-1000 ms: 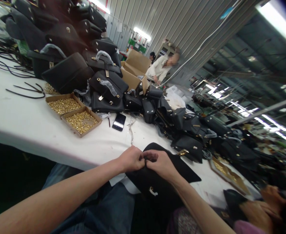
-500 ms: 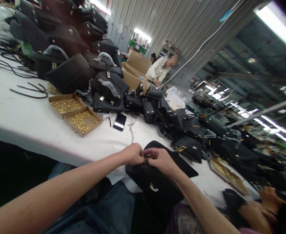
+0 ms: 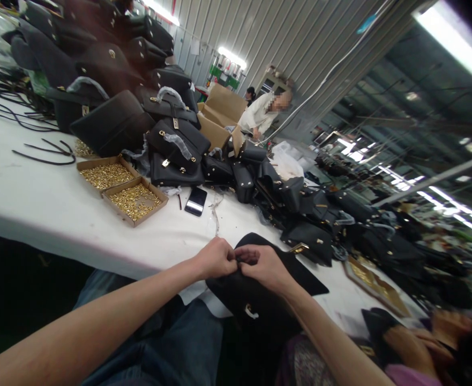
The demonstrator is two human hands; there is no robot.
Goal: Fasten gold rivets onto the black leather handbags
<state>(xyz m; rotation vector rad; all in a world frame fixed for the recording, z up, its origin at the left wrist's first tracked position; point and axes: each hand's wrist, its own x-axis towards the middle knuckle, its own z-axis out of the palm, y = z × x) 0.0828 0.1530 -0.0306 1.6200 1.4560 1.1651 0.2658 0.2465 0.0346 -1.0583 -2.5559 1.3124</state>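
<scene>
Black handbag point(image 3: 260, 300), seemingly overhanging table edge

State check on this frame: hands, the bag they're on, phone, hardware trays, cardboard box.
left hand: closed, pinching the black bag's top edge
right hand: closed, pinching the same spot
black bag: at table edge, flap lifted
phone: flat on white table, screen up
two cardboard trays: open, holding gold hardware
cardboard box: flaps open

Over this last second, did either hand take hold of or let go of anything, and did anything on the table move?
Nothing visibly changed: the left hand and right hand stay pinched together at the top edge of the black bag. The phone and both trays of gold hardware lie as before.
</scene>
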